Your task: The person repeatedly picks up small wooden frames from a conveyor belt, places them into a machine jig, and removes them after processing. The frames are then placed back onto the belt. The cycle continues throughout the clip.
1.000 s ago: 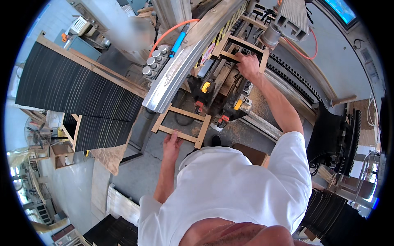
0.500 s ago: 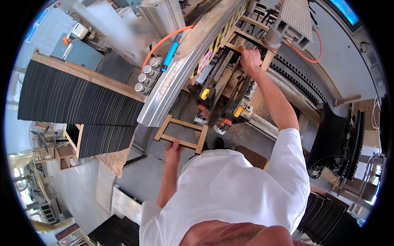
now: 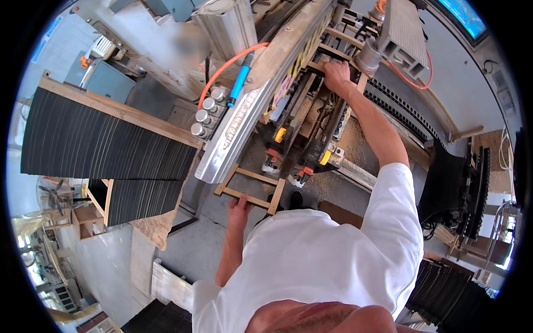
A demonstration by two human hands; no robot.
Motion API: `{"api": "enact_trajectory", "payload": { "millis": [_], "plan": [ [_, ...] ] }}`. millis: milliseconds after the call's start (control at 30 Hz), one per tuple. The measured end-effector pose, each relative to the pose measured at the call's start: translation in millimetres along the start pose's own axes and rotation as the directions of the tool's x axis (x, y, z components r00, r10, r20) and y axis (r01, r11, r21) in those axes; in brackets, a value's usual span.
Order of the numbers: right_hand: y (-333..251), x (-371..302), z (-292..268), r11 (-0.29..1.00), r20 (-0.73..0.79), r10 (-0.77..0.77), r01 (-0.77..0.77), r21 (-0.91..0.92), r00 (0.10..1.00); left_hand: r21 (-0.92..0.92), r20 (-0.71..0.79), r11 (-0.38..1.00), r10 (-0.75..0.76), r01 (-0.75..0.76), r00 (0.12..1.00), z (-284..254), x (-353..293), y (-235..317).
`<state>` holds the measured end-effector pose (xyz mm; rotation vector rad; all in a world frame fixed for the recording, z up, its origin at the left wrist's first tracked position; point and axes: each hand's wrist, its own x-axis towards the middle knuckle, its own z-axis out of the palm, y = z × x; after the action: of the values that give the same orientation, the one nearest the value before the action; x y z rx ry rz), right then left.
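The left hand (image 3: 239,213) is gripping a rectangular wooden frame (image 3: 258,203) along its near side, seemingly supporting it; the right hand (image 3: 337,75) is touching a second wooden frame (image 3: 362,84), grip unclear.

The near frame (image 3: 276,196) is tan, shirt (image 3: 322,255) white, hose (image 3: 227,59) orange, tape (image 3: 306,54) striped yellow and black

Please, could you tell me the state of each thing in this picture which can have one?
Left hand, closed on near frame.
Near frame, held by its near bar.
Right hand, on far frame, exact grip unclear.
Far frame, on the machine.
Screen, lit.
Black panels, stacked.
Fan, cannot tell whether it turns.
Sawdust, scattered.
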<state>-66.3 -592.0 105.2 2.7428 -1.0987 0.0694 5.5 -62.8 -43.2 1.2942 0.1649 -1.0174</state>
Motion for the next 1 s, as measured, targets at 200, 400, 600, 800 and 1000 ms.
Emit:
{"api": "enact_trajectory", "payload": {
  "millis": [200, 400, 600, 800, 1000],
  "plan": [
    [-5.3, 3.3, -7.6, 1.000, 0.033, 0.014, -0.014, 0.004, 0.999, -0.114, -0.090, 0.992, -0.055, 0.045, 0.994, -22.0, -1.4, -11.7],
    [6.5, 8.3, -3.7, 1.000, 0.001, 0.014, -0.014, -0.008, 1.000, -0.130, -0.069, 0.988, -0.091, 0.081, 0.993, -31.0, 7.2, -16.5],
    [24.9, 45.8, 3.4, 0.995, 0.053, 0.019, -0.014, -0.102, 0.998, -0.079, -0.015, 0.993, -0.089, 0.088, 0.996, -16.2, 20.5, -7.4],
    [35.3, 70.8, 14.2, 0.994, 0.066, 0.082, -0.077, -0.077, 0.994, -0.052, -0.021, 0.996, -0.079, 0.078, 0.997, -10.9, 26.7, -1.6],
    [50.8, 97.1, 22.1, 0.991, 0.113, 0.132, -0.129, -0.031, 0.985, -0.083, -0.069, 0.992, -0.106, 0.100, 0.992, -20.1, 22.9, -11.8]
  ]
}}
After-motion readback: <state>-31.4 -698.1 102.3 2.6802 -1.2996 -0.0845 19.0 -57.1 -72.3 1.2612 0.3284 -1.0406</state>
